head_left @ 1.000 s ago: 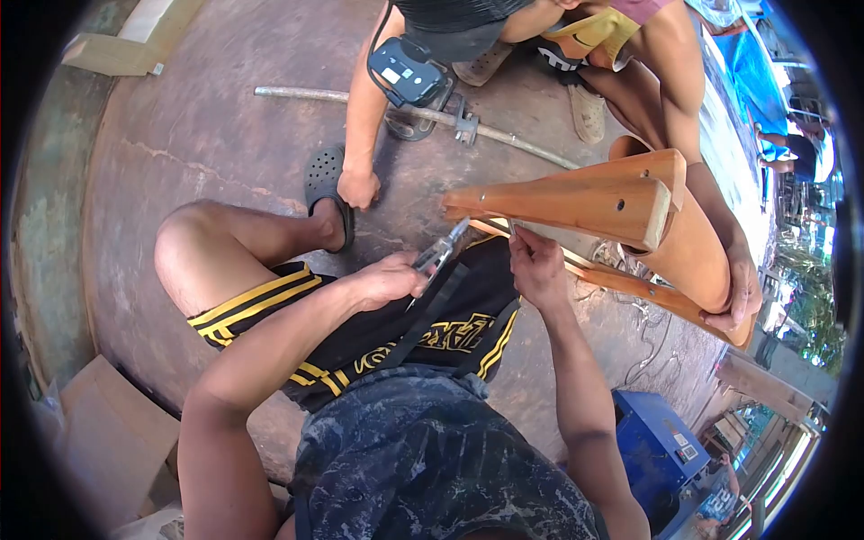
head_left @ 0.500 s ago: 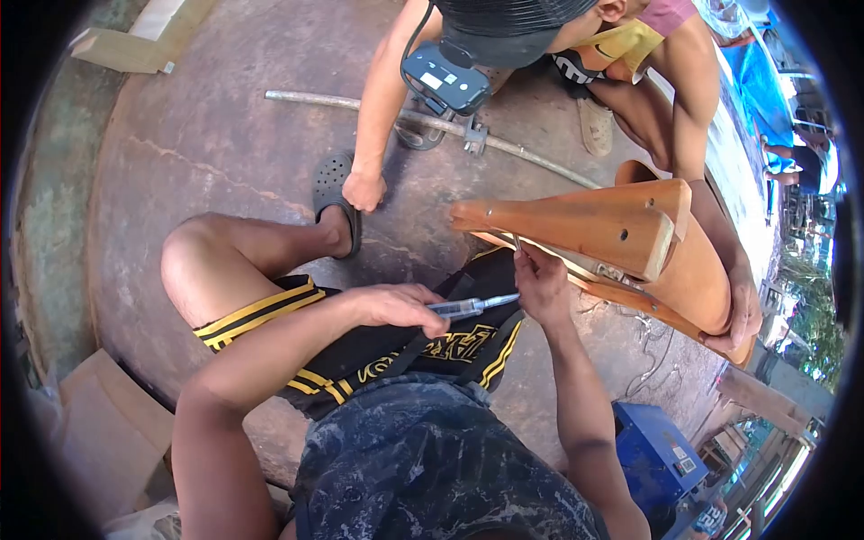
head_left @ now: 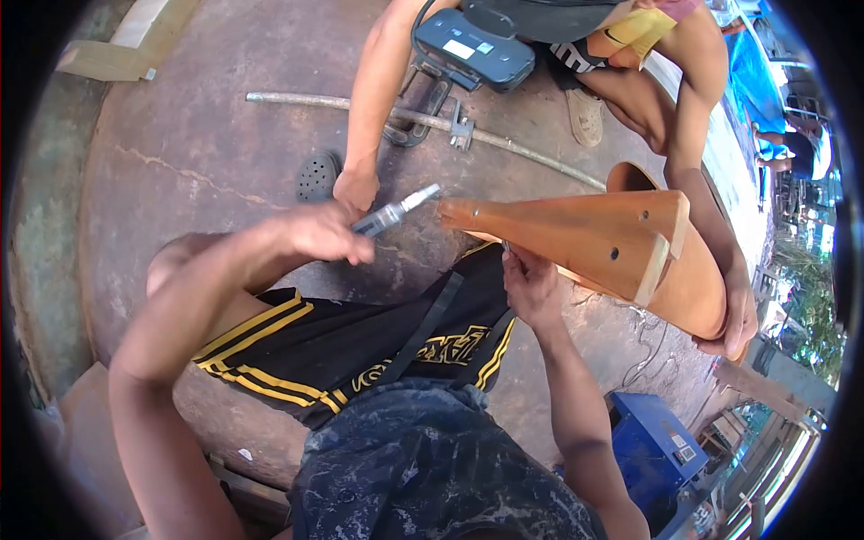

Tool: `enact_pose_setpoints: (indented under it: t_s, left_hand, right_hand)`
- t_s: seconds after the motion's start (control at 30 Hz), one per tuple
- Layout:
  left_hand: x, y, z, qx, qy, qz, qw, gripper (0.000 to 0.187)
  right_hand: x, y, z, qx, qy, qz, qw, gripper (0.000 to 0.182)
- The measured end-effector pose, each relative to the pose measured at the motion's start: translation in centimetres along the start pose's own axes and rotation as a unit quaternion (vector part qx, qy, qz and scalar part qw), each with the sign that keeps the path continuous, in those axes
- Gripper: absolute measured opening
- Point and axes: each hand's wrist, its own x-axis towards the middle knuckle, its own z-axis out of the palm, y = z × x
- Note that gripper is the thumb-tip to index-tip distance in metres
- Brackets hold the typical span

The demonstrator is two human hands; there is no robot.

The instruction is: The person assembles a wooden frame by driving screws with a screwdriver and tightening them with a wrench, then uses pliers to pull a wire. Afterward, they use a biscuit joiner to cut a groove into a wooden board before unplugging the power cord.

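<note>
My left hand (head_left: 324, 232), slightly smeared by motion, is closed around a grey-handled tool (head_left: 380, 220) with a pale metal shank. The tool's tip points up and right, near the narrow end of a varnished wooden piece (head_left: 558, 225). That piece has tapered legs with dark holes and a broad curved panel (head_left: 693, 288). At the underside of the tapered leg, my right hand (head_left: 533, 288) pinches a thin metal piece (head_left: 506, 246), mostly hidden by the fingers. A co-worker's hand (head_left: 731, 315) holds the panel's far edge.
Opposite me a co-worker crouches, a fist (head_left: 357, 187) on the floor side and a phone-like device (head_left: 472, 49) hanging from the headgear. A long metal bar clamp (head_left: 504, 142) lies between us. A blue machine (head_left: 655, 450) stands at right; a board (head_left: 103, 61) lies upper left.
My left hand has swung up and left with the tool, lifting its tip from near my right hand. My right hand and the wooden piece have shifted slightly left in view.
</note>
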Motion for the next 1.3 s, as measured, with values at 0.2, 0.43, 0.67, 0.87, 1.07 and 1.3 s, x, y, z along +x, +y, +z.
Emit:
enact_pose_setpoints:
  t_s: [0.2, 0.43, 0.67, 0.87, 1.07, 1.3]
  left_hand:
    - [1.6, 3.6, -3.5, 0.294, -0.04, 0.025, 0.955, 0.027]
    - [5.9, 5.0, -4.6, 0.314, -0.086, 0.126, 0.937, 0.019]
    - [7.8, 6.9, -5.0, 0.335, -0.124, 0.11, 0.927, 0.022]
    - [7.9, 7.1, -5.0, 0.325, -0.139, 0.13, 0.927, 0.022]
    - [5.8, 9.7, -5.4, 0.339, -0.137, 0.058, 0.929, 0.026]
    - [6.8, 9.4, -5.6, 0.343, -0.172, 0.078, 0.92, 0.029]
  right_hand:
    - [0.4, -0.5, -0.3, -0.042, -0.001, -0.026, 0.999, 0.029]
    - [0.6, -1.1, -0.8, -0.039, -0.027, -0.002, 0.999, 0.03]
    - [-0.6, -1.8, -0.5, -0.049, 0.005, 0.008, 0.999, 0.029]
    - [-0.2, -3.0, -1.1, -0.084, 0.03, -0.017, 0.996, 0.024]
    - [-0.8, -0.8, -0.5, -0.104, 0.053, -0.063, 0.991, 0.022]
    - [-1.3, 0.2, 0.0, -0.137, 0.082, -0.089, 0.983, 0.02]
